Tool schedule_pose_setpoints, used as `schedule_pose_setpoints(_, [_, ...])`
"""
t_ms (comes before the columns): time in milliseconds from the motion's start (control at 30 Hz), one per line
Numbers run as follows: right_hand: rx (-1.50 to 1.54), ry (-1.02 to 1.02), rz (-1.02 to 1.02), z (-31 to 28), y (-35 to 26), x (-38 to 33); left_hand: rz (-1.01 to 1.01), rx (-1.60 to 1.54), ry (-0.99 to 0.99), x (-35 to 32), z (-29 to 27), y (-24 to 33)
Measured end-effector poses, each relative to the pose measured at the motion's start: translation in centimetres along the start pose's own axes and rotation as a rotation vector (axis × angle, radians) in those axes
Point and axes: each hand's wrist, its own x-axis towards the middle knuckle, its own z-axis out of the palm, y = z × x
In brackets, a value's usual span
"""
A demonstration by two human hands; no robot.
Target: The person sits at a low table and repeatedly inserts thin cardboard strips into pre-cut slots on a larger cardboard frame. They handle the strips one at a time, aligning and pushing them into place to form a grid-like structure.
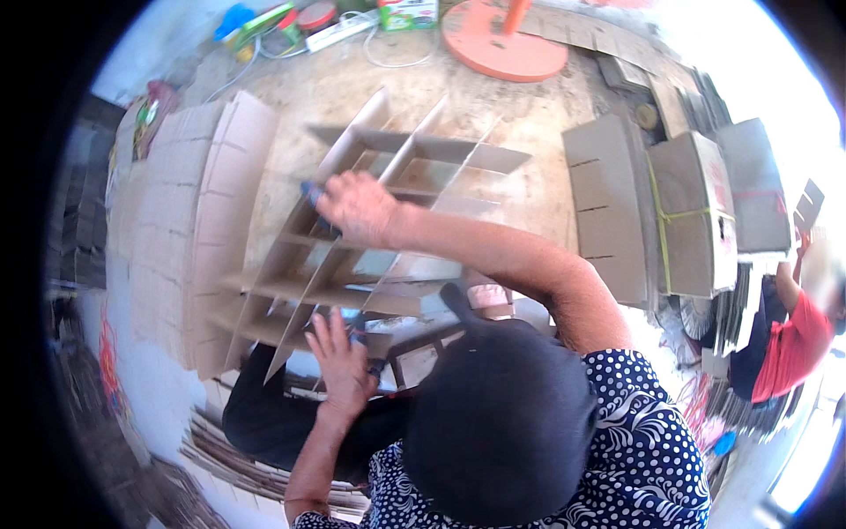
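A cardboard divider grid (395, 141), made of slotted strips crossed into several cells, stands at a slant over the worktable in front of me. My right hand (357, 209) reaches across its middle, fingers bent down over a strip and slightly blurred. Something blue shows at those fingertips, perhaps a finger covering. At the grid's near edge is my left hand (342, 363), fingers spread against a strip; a dark blue patch shows by its thumb. To the left rises a thick stack of slotted cardboard strips (181, 234).
More slotted cardboard (608, 207) and a tied cardboard bundle (694, 216) stand at right. An orange round base with a post (504, 55) is at the back, beside a white power strip (342, 32). A person in red (793, 344) works far right.
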Motion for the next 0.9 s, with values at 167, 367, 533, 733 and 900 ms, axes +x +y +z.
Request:
schedule_pose_setpoints(167, [0.254,0.111,-0.294,-1.7,0.9,-13.0,0.005,-0.031,0.202,9.5,-2.9,-0.6])
schedule_pose_setpoints(367, [-0.227,0.387,0.792,-8.9,8.0,-32.9,0.081,-0.12,0.003,10.5,-0.9,-2.1])
schedule_pose_setpoints(533, [-0.491,0.029,1.171,-9.5,8.5,-41.0,0.056,-0.189,0.135,10.0,-3.0,-3.3])
schedule_pose_setpoints(733, [-0.369,0.156,1.256,-7.9,11.9,-44.3,-0.495,-0.139,0.364,4.7,-14.4,-7.2])
schedule_pose_setpoints(900, [-0.117,0.42,1.062,-11.2,10.0,-39.2,-0.79,0.033,0.913,-7.0,-23.9,-11.1])
